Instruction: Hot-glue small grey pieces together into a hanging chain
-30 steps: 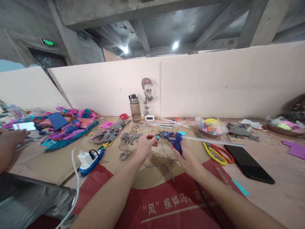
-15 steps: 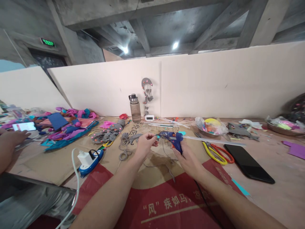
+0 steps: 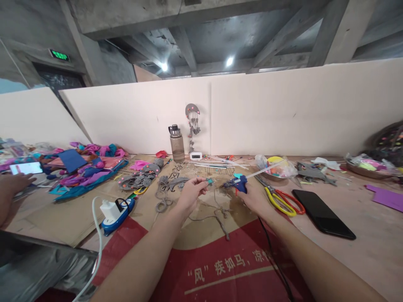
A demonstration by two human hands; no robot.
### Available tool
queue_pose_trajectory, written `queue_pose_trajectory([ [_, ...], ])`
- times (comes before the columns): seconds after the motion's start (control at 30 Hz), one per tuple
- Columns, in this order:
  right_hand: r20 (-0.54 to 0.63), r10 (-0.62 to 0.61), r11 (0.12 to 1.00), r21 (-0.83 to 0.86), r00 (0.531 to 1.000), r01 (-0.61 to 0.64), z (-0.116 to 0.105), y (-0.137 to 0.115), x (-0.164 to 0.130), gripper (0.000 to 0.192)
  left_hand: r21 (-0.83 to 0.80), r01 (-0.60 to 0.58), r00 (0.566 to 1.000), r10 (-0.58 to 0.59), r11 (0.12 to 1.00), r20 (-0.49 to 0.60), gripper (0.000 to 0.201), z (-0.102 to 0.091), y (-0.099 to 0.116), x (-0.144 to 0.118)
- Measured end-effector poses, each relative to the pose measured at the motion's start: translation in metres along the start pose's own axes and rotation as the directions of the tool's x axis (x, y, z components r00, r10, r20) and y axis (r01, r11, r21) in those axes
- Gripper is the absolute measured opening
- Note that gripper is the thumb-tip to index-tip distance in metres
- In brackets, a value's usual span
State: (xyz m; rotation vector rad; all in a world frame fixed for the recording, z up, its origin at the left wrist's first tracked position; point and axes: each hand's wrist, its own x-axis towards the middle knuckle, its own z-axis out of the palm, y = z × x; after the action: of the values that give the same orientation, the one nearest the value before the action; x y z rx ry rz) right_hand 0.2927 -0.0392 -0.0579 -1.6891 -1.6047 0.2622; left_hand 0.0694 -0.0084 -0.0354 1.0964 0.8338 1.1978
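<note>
Room: concrete ceiling beams overhead; pale boards stand along the back of a cluttered table (image 3: 371, 235); brown cardboard (image 3: 63, 214) and a red printed sheet (image 3: 220, 264) cover the near part
Left hand (image 3: 189, 193): fingers pinched on a small teal piece (image 3: 209, 181), held just above the cardboard
Right hand (image 3: 255, 198): wrapped round the grip of a blue glue gun (image 3: 236, 183); nozzle points left at the teal piece, close but apart; a pale glue stick (image 3: 262, 169) juts from its back, up to the right
Beneath: grey cord (image 3: 217, 214) lies loose between both hands
Right side: yellow and red scissors (image 3: 283, 200) just beside the right hand; black phone (image 3: 323, 207) farther right
Left side: white plug in a blue power strip (image 3: 115, 209); grey felt shapes (image 3: 140, 178); pink and blue scraps (image 3: 88, 165)
Back: bottle (image 3: 176, 142) against the board
Far left: another person's hand (image 3: 12, 186) near a lit phone (image 3: 27, 167)
</note>
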Motion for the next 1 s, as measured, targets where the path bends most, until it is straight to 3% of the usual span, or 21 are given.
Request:
queue_pose_trajectory([
  [0.1,-0.044,-0.048,0.937,-0.347,0.998,0.029,-0.006,0.006,-0.002,0.021,-0.032,0.010,1.000,-0.010,0.999,0.015,0.028,0.004,0.002,-0.004],
  [0.17,-0.135,-0.131,0.893,-0.446,0.982,0.058,-0.011,0.000,-0.005,0.022,-0.040,0.010,0.999,-0.009,0.999,0.036,0.029,0.006,0.002,-0.005],
  [0.23,-0.166,-0.170,0.934,-0.341,0.971,0.105,-0.015,-0.014,-0.009,0.020,-0.008,0.002,0.999,-0.002,1.000,0.052,0.028,0.008,0.002,-0.005],
  [0.3,-0.105,-0.177,0.984,-0.039,0.979,0.173,-0.013,-0.032,-0.012,0.019,0.048,-0.025,0.999,0.023,0.999,0.050,0.027,0.008,0.000,-0.005],
  [0.4,0.038,-0.158,0.898,0.422,0.987,0.128,-0.001,-0.059,-0.016,0.026,0.111,-0.080,0.996,0.075,0.991,0.048,0.025,0.009,-0.002,-0.004],
  [0.5,0.128,-0.158,0.799,0.600,0.979,0.051,0.010,-0.075,-0.014,0.029,0.127,-0.109,0.992,0.099,0.986,0.080,0.025,0.009,-0.004,-0.005],
  [0.6,0.161,-0.162,0.811,0.583,0.974,0.038,0.009,-0.080,-0.007,0.017,0.153,-0.126,0.983,0.103,0.980,0.150,0.027,0.009,-0.005,-0.006],
  [0.77,0.209,-0.145,0.878,0.478,0.967,0.029,-0.003,-0.078,0.003,0.017,0.244,-0.131,0.937,0.039,0.961,0.348,0.028,0.008,0.002,-0.010],
  [0.87,0.158,-0.256,0.912,0.366,0.954,0.184,-0.006,-0.076,0.003,0.017,0.295,-0.128,0.938,0.018,0.947,0.347,0.031,0.007,0.010,-0.012],
  [1.0,0.095,-0.445,0.879,0.237,0.891,0.413,-0.004,-0.075,-0.001,0.018,0.287,-0.117,0.944,0.017,0.951,0.330,0.033,0.005,0.013,-0.011],
])
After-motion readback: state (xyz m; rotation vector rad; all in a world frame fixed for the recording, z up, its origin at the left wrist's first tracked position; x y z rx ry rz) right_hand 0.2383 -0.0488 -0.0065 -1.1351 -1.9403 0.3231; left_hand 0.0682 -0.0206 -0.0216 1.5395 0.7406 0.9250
